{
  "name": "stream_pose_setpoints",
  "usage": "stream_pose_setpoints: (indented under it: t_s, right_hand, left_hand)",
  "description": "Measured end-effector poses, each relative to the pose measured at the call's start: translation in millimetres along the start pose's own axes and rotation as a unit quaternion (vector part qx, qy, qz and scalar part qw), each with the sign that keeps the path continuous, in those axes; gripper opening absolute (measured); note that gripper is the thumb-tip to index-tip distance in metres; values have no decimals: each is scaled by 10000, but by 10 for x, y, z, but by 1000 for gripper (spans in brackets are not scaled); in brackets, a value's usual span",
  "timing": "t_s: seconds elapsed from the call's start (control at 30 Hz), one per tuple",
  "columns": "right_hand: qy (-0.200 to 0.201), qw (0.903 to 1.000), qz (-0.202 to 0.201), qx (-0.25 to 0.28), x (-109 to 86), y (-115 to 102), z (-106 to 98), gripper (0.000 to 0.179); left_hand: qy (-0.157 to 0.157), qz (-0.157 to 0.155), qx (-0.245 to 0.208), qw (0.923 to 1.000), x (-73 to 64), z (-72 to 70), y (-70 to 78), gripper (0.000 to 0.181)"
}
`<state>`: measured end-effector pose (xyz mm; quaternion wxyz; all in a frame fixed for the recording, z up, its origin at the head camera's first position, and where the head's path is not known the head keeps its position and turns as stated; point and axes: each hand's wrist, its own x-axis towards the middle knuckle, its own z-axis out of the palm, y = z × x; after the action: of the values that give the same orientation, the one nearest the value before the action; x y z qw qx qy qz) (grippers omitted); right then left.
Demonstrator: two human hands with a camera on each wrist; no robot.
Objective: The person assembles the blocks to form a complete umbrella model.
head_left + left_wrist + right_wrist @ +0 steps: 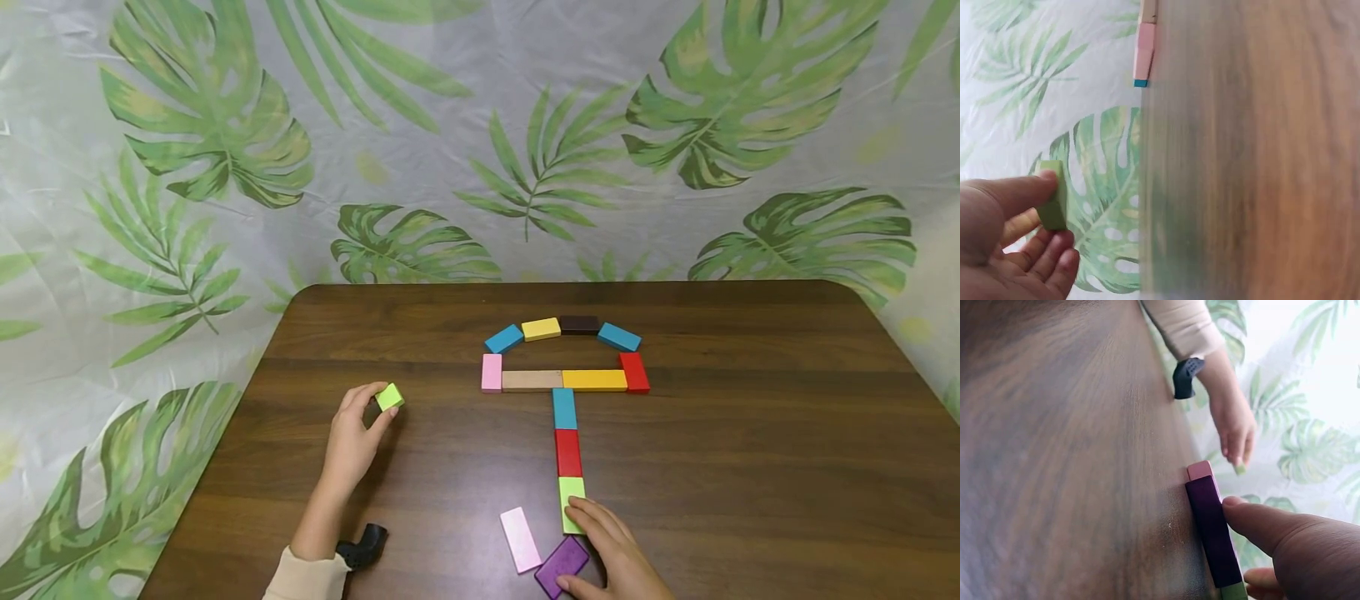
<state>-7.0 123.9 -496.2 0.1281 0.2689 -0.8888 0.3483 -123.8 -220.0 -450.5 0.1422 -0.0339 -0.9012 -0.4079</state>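
My left hand (351,450) pinches a small light green block (389,397) above the table's left part, thumb on one side and fingers on the other. The left wrist view shows this green block (1054,203) between thumb and fingertips. At the front, my right hand (621,552) rests its fingertips on a longer green block (570,492), the lowest of a vertical row. Its thumb touches a purple block (562,567) lying at a slant below that row. A pink block (520,540) lies left of the purple one, their corners close together.
Above the green block, the row has a red block (568,452) and a blue block (564,408). Farther back, a wooden block (532,381) and a yellow block (594,381) form a bar under an arch of coloured blocks. A leaf-print cloth (420,150) hangs behind the table (750,467).
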Motion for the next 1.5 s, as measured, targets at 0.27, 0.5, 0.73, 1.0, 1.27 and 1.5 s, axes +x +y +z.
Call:
stream_pose_setpoints:
  t_s: [0.27,0.5,0.73,1.0,1.27,1.5]
  right_hand:
    - [-24,10000,46,-53,-3,-5,-2,70]
    - [43,9999,-102,63,-9,11,10,69]
    - [-16,10000,60,-47,-9,-2,4,69]
    - [-129,9995,230,-151,-9,-22,-1,69]
    - [-117,9997,159,-160,-11,-8,6,69]
    - [-155,9996,179,-132,1,-4,1,70]
  left_hand:
    - [-172,447,-142,9987,-19,65,233,38]
    - [-357,687,-189,9968,-90,122,434,37]
    - [-438,1176,-156,9920,-181,209,601,40]
    - [-742,1470,-403,9855,-290,337,719,41]
    - [-1285,1515,-356,9794,-385,461,757,41]
    - [-1606,1543,-213,9747,-418,563,734,38]
